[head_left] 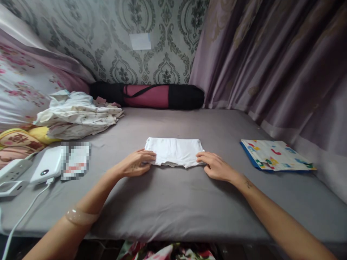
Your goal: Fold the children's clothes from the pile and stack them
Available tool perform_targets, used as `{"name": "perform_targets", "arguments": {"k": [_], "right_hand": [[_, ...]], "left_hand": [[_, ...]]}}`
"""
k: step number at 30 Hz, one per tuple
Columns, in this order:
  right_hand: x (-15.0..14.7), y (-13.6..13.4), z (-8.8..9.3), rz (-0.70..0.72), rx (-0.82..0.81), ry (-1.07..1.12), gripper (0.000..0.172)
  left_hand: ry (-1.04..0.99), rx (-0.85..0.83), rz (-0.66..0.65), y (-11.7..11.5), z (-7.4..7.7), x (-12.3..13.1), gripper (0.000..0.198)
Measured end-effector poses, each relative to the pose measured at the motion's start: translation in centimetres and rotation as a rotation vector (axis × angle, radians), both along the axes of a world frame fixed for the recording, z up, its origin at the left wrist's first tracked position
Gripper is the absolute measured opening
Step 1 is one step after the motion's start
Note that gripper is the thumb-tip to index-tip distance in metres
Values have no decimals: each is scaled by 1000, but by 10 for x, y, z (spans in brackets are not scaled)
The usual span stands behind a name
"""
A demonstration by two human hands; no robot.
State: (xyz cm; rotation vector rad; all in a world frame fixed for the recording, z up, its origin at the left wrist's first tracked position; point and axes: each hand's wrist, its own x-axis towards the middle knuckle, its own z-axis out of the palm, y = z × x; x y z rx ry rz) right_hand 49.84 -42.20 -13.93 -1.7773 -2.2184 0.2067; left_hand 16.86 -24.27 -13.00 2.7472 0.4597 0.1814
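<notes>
Folded white garment (174,151): centre of frame, on grey sheet (176,206) | left hand (136,163), right hand (216,166): fingers closed on its side edges | step: apparently squaring a fold | next move likely calls for even, two-sided grip

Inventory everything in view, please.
Cloth: 1, white, between hands
Sheet: 1, grey, under cloth
Patterned item: 1, multicoloured, right
Fabric pile: 1, whitish, left
Bag: 1, maroon/black, back
Device: 1, white, left
Small box: 1, white, left
Plugged cable: 1, white, left
Power strip: 1, white, left
Packet: 1, pixelated, left
Soft item: 1, yellow, left
Floral fabric: 1, white/pink, left
Curtain: 1, purple, right
Wallpaper: 1, grey, back
Paper: 1, white, wall
Floral clothing: 1, multicoloured, bottom
Bracelet: 1, translucent, left forearm
Left hand: 1, on cloth
Right hand: 1, on cloth
</notes>
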Motion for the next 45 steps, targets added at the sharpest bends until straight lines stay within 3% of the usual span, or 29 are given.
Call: {"name": "perform_targets", "arguments": {"k": [3,6,10,13,21,31,37,45], "right_hand": [[-15,15,5,-91,51,-4,41],[-43,41,5,-141,111,-44,47],[-77,74,2,-126,68,-131,55],[-88,89,-5,-141,38,-147,57],[-87,97,-29,-183,0,-97,57],[-77,98,-20,-128,-115,-30,59],[-71,90,-24,-257,-43,-59,60],[-68,90,-30,-272,-68,-45,61]], "left_hand": [[-70,60,127,-7,-1,16,33],[-141,167,269,-17,-7,46,43],[-76,249,276,-30,-14,86,50],[-24,287,283,-27,-22,98,53],[99,175,329,-2,-46,90,60],[77,137,269,8,-40,87,57],[50,243,349,13,-44,80,54],[106,243,353,16,-51,78,56]]}}
